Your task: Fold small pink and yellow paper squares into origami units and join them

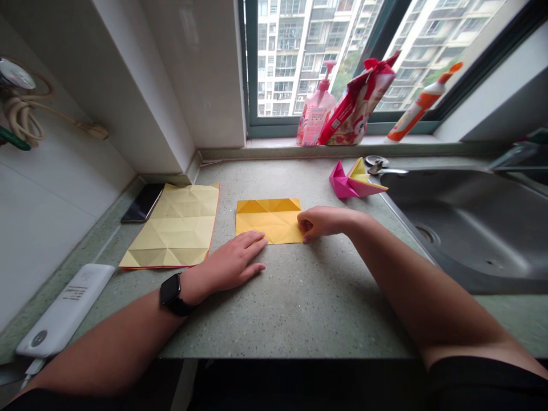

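Note:
A yellow-orange sheet of origami paper (269, 219), folded into a rectangle and marked with diagonal creases, lies on the speckled counter in front of me. My left hand (235, 256), with a black watch on the wrist, rests flat with its fingers stretched out, fingertips on the paper's lower left edge. At the paper's right edge, the curled fingers of my right hand (319, 221) pinch its side. To the left lie pale yellow creased sheets (173, 225) with an orange edge beneath. A pink and yellow folded paper piece (353, 182) stands behind my right hand.
A phone (142, 203) lies partly under the pale sheets. A white power bank (66, 308) with a cable is at the left. The steel sink (479, 228) is on the right. On the windowsill stand a pink pump bottle (315, 114), a red bag (359, 105) and an orange bottle (417, 111).

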Tool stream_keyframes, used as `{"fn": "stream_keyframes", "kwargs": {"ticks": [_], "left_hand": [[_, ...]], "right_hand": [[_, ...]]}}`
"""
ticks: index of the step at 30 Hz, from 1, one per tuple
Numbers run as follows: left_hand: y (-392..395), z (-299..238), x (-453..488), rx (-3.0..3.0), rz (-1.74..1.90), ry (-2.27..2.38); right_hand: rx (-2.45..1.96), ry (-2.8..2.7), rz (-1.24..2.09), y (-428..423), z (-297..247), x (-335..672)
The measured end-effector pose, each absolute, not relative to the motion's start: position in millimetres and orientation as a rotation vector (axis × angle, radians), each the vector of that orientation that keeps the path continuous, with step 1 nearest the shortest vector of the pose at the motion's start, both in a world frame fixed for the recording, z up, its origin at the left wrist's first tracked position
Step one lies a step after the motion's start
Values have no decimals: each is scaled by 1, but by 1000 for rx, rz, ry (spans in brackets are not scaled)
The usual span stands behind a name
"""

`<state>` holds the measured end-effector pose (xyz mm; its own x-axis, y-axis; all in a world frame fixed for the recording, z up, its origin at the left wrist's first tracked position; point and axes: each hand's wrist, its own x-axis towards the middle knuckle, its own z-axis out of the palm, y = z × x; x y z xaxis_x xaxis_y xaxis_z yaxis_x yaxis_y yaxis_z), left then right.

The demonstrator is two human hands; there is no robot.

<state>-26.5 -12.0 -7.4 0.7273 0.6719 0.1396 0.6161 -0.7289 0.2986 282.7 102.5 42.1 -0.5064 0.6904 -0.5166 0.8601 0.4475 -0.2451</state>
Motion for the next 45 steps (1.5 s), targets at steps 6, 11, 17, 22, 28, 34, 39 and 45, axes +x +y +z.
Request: {"fn": "stream_keyframes", "kwargs": {"ticks": [6, 11, 17, 22, 28, 34, 39, 45], "left_hand": [[-8, -10, -28, 2696, 261, 1035], [-8, -9, -27, 2696, 259, 1023], [-8, -11, -27, 2686, 264, 1036], [-8, -13, -27, 2674, 282, 1035], [-8, -12, -27, 2674, 292, 1039], [-8, -11, -26, 2694, 263, 1048], [-7, -5, -29, 2701, 299, 1076], [-8, 12, -38, 2756, 247, 1206]], "right_hand": [[1294, 2398, -693, 97, 55, 287], [1348, 2616, -630, 86, 54, 266], [1353, 2668, -627, 77, 23, 232], [1412, 2616, -623, 76, 20, 226], [1436, 2507, -601, 80, 27, 228], [1439, 2373, -568, 87, 36, 249], [1435, 2294, -592, 94, 42, 271], [1441, 2300, -609, 95, 43, 277]]}}
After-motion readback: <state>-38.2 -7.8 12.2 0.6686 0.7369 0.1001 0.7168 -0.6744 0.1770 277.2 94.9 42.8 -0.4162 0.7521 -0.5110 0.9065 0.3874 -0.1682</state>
